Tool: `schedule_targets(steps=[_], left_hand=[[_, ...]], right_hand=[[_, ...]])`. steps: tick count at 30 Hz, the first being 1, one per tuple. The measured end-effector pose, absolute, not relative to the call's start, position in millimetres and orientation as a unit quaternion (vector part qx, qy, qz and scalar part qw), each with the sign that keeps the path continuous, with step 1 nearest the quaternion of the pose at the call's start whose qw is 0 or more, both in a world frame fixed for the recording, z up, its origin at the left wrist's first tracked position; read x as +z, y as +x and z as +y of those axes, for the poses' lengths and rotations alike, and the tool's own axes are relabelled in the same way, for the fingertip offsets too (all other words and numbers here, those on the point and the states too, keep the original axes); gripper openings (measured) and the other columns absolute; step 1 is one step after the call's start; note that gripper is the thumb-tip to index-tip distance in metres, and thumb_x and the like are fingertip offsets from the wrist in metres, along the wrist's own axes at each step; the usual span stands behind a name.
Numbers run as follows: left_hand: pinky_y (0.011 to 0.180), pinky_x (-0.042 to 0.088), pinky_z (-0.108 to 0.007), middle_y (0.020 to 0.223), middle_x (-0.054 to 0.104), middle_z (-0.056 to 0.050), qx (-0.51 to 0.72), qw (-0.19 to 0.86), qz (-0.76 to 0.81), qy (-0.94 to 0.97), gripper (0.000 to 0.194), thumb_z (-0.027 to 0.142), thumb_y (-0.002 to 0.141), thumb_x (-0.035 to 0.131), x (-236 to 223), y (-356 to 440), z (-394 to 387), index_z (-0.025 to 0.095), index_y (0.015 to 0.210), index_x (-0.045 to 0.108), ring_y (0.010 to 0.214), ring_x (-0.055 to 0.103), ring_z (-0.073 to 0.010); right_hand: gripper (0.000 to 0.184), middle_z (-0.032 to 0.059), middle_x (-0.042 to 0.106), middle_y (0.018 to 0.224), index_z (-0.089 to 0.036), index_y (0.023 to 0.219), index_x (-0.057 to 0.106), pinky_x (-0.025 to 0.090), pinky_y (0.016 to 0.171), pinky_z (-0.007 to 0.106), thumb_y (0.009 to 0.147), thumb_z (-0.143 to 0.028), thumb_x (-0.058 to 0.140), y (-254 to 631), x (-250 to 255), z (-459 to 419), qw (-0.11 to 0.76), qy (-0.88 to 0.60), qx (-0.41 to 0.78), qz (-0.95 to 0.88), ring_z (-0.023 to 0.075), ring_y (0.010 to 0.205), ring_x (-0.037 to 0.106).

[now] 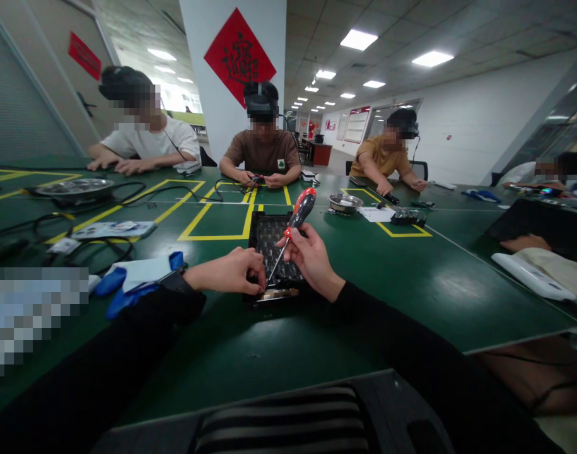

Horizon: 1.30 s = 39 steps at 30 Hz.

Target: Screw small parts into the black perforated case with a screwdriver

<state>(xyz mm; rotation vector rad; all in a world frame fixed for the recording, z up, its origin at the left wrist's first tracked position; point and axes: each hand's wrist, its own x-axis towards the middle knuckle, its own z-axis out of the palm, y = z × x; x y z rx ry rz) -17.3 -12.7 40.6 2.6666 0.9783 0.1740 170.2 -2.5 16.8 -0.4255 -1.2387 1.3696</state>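
Observation:
In my right hand is a screwdriver with a black and red handle, gripped by the fingers low on the handle. Its shaft slants down and left to the near edge of a black tray-like case with a patterned inside. My left hand rests at the case's near left corner, fingers pinched together beside the screwdriver tip. Whatever they hold, if anything, is too small to make out. A brass-coloured strip lies along the case's near edge, just below the tip.
Blue and white gloves lie left of my left forearm, near dark cables and a flat packet. Across the green table stand a round metal dish and small black parts. Several co-workers sit around it.

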Motion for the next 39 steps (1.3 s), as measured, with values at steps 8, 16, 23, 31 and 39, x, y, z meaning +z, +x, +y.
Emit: schedule_targets(steps=[8,16,23,31,39], left_hand=[[0.08,0.032,-0.026,0.079,0.059,0.001,0.059,0.146,0.336,0.929,0.018,0.036,0.073,0.059,40.2,-19.9,-12.2,0.022,0.079,0.069,0.08,0.048,-0.0138],[0.079,0.03,-0.026,0.078,0.057,0.001,0.058,0.106,0.333,0.935,0.015,0.034,0.073,0.059,42.1,-17.1,-14.9,0.022,0.074,0.068,0.081,0.048,-0.0147],[0.078,0.028,-0.028,0.076,0.057,0.0,0.054,0.06,0.333,0.94,0.017,0.037,0.072,0.06,45.5,-13.9,-17.9,0.023,0.07,0.069,0.082,0.046,-0.0162],[0.076,0.028,-0.03,0.073,0.058,-0.001,0.058,0.001,0.333,0.941,0.015,0.035,0.07,0.062,49.5,-8.9,-25.2,0.023,0.065,0.068,0.08,0.047,-0.0179],[0.072,0.028,-0.032,0.07,0.057,-0.003,0.057,-0.015,0.349,0.935,0.018,0.037,0.07,0.06,50.1,-6.4,-30.3,0.023,0.063,0.067,0.079,0.048,-0.0189]], right_hand=[[0.025,-0.002,0.064,0.072,-0.021,0.092,0.047,0.044,0.049,0.02,0.079,-0.038,0.06,169.8,17.7,-2.8,0.581,-0.189,0.586,-0.532,0.0066,0.049,0.053],[0.022,-0.0022,0.064,0.072,-0.021,0.094,0.047,0.043,0.049,0.019,0.081,-0.036,0.057,169.8,15.5,-1.3,0.584,-0.173,0.59,-0.53,0.0062,0.049,0.053],[0.026,-0.0027,0.063,0.071,-0.021,0.094,0.048,0.044,0.05,0.02,0.079,-0.039,0.059,169.9,16.1,-2.1,0.581,-0.185,0.588,-0.532,0.0065,0.05,0.053],[0.024,-0.0031,0.062,0.07,-0.022,0.093,0.047,0.043,0.049,0.02,0.08,-0.038,0.058,169.6,17.5,-2.7,0.582,-0.188,0.588,-0.529,0.0067,0.049,0.053],[0.024,-0.0034,0.062,0.07,-0.022,0.094,0.047,0.044,0.049,0.02,0.08,-0.038,0.058,169.8,17.7,-2.6,0.582,-0.184,0.591,-0.527,0.0068,0.05,0.053]])
